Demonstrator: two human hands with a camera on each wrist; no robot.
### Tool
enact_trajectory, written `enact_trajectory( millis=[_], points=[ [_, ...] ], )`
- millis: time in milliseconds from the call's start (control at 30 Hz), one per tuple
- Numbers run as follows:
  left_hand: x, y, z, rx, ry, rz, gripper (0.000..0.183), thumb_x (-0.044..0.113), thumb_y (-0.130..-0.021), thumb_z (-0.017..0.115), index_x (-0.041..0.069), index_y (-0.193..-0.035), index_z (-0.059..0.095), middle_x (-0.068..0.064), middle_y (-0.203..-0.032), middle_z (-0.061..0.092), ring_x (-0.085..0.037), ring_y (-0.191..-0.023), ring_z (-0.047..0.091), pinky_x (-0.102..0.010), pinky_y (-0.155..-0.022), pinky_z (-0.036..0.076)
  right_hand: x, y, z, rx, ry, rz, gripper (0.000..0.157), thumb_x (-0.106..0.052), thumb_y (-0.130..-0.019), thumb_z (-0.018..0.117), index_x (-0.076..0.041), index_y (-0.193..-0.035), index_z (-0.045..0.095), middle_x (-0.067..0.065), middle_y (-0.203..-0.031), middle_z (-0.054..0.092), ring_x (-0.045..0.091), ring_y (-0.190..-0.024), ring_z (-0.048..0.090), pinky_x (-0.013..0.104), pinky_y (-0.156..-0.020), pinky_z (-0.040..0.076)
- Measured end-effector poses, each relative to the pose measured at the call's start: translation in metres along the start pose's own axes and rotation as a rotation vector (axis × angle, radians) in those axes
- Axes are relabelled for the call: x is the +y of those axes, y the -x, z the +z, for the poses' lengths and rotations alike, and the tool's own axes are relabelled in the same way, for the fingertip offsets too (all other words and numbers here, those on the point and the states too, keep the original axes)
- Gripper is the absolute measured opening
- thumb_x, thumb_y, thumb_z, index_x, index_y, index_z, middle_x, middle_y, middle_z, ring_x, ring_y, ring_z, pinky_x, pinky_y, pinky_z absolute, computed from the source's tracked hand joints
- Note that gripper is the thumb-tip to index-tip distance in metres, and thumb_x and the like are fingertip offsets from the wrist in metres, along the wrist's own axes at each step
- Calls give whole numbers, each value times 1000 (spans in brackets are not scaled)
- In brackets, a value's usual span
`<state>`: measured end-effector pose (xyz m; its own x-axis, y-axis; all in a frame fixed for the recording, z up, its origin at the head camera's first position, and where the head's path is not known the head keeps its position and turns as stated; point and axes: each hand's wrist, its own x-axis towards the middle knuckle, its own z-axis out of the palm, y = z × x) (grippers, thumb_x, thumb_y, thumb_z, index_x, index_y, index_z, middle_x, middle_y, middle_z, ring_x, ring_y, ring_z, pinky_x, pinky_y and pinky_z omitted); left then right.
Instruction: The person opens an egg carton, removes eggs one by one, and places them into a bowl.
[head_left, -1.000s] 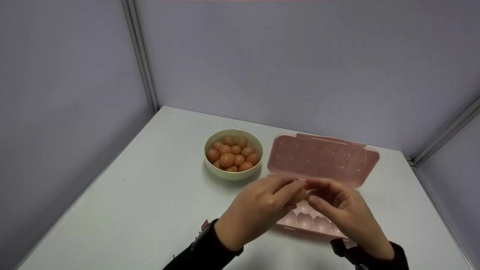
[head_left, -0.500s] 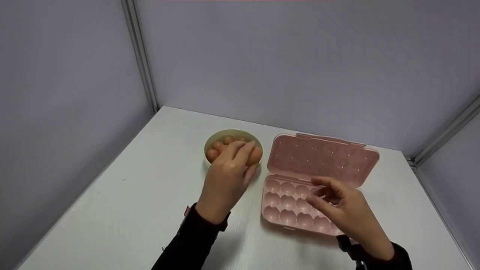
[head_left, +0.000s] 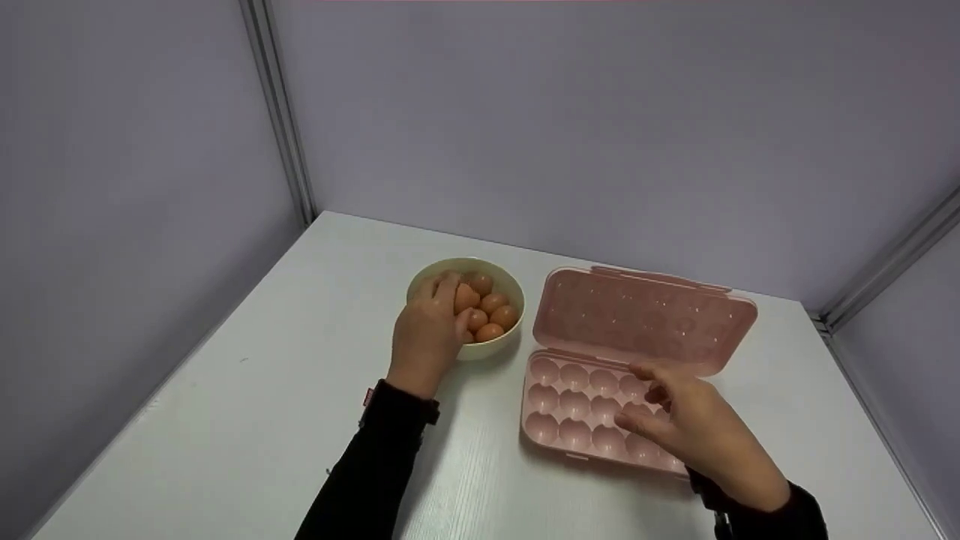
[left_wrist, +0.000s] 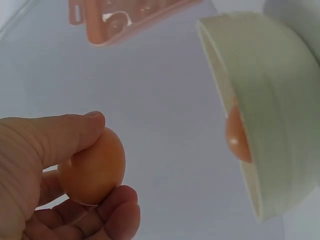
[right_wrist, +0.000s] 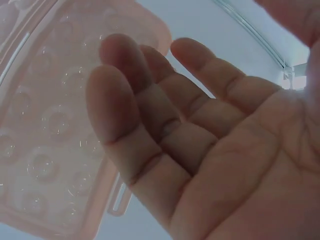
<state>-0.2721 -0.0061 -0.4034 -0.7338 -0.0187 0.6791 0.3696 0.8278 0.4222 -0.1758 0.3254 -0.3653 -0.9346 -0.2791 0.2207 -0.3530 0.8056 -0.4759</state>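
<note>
My left hand is over the cream bowl of brown eggs. In the left wrist view its thumb and fingers pinch a brown egg above the bowl's mouth, apart from the rim. The back of the hand hides part of the bowl's contents in the head view. My right hand hovers over the right part of the pink egg box. Its fingers are loosely bent with nothing between them, as the right wrist view also shows. The visible cups of the box hold no eggs; those under the hand are hidden.
The box's hinged lid stands raised behind the cups, leaning back. Bowl and box sit side by side on a white table. Grey panels enclose the back and both sides, with metal posts at the corners.
My left hand has moved from beside the right hand, leftward and away from me, to the bowl. It has an egg in its fingers now. The right hand has barely shifted over the box.
</note>
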Motion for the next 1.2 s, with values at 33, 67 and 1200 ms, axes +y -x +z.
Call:
enact_trajectory(
  millis=[33, 67, 1200],
  points=[
    [-4, 0, 3, -27, -2, -25, 55, 12, -86, 89, 0, -134, 66, -25, -126, 69, -39, -109, 75, -49, -92, 64, 1, -1, 0, -14, 5, 16, 64, -37, -88, 88, -7, -140, 66, 12, -132, 74, 19, -100, 70, 41, -83, 60],
    [-8, 0, 6, -56, 0, -53, 55, 13, -87, 89, 0, -135, 66, -25, -128, 69, -39, -109, 75, -50, -92, 64, 2, -2, 0, -24, 10, 33, 65, -37, -89, 88, -6, -141, 65, 12, -131, 74, 19, -100, 71, 42, -84, 60],
    [-41, 12, 35, -219, -197, -305, 47, 40, -92, 84, -1, -113, 73, -20, -100, 75, -40, -89, 67, -52, -73, 56, 84, -29, 16, -114, 206, 284, 64, -21, -93, 77, 11, -144, 56, 34, -130, 69, 49, -114, 69, 66, -97, 54]
  ],
)
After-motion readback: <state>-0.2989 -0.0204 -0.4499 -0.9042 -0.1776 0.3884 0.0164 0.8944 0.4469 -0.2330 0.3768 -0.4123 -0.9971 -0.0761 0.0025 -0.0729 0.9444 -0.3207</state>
